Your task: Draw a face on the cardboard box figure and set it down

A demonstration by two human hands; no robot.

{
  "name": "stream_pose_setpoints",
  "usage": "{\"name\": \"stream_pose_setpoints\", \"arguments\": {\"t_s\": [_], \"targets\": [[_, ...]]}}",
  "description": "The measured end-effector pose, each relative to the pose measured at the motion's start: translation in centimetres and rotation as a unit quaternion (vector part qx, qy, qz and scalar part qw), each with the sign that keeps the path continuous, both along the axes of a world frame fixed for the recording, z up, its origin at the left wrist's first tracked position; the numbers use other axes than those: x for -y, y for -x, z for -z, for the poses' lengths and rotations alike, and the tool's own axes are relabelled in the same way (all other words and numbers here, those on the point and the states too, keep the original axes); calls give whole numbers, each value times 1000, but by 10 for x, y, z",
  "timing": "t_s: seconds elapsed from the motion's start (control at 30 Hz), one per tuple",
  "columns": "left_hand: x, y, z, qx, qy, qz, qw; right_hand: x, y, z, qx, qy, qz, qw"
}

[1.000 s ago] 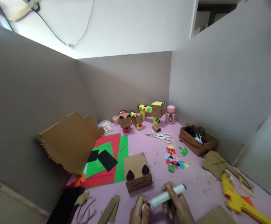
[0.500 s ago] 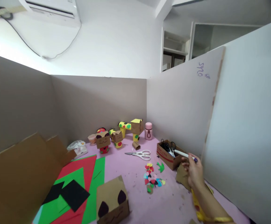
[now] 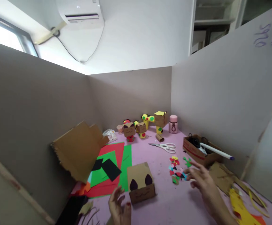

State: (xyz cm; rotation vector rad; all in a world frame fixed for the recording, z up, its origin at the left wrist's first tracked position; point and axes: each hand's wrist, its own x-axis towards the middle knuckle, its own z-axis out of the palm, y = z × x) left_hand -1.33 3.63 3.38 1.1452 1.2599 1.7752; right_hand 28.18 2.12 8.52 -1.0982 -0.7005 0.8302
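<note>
Crosswise, marker (image 3: 217,151) tip rightward.

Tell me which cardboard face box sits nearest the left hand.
The big cardboard box with two dark ears, just right of the left hand; the smaller face boxes stand far back by the partition.

White marker (image 3: 217,151) slanted across cardboard box (image 3: 198,152)

Two hands, left (image 3: 118,207) and right (image 3: 204,184); one face box (image 3: 140,182); one white scissors (image 3: 164,146); one marker (image 3: 217,151).
</note>
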Motion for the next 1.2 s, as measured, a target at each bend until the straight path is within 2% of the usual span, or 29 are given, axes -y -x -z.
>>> {"name": "stream_pose_setpoints", "arguments": {"t_s": [0.1,0.23,0.3,0.5,0.6,0.7,0.8,0.9,1.03,1.1,1.2], "targets": [[-26,0,-4,-5,-1,49,999,-11,34,5,118,32,-205,971],[-47,-2,-12,-1,19,138,990,-25,63,13,178,55,-378,907],[-47,-3,-17,2,24,171,985,-32,71,16,162,63,-422,890],[-31,-10,-38,33,57,220,973,-46,75,24,103,25,-461,881],[-31,-18,-56,63,86,221,969,-45,70,19,90,1,-455,886],[-37,-29,-76,95,112,223,964,-41,65,5,47,-20,-392,919],[-50,-38,-92,128,128,243,953,-37,64,-19,-22,-40,-307,951],[-68,-47,-104,172,104,259,945,-38,65,-48,-97,-35,-232,967],[-86,-60,-110,187,32,241,952,-46,68,-77,-136,-45,-194,970],[-88,-65,-108,188,12,236,953,-52,68,-80,-120,-67,-176,975],[-86,-66,-103,189,0,229,955,-60,68,-74,-90,-71,-157,981]]}}
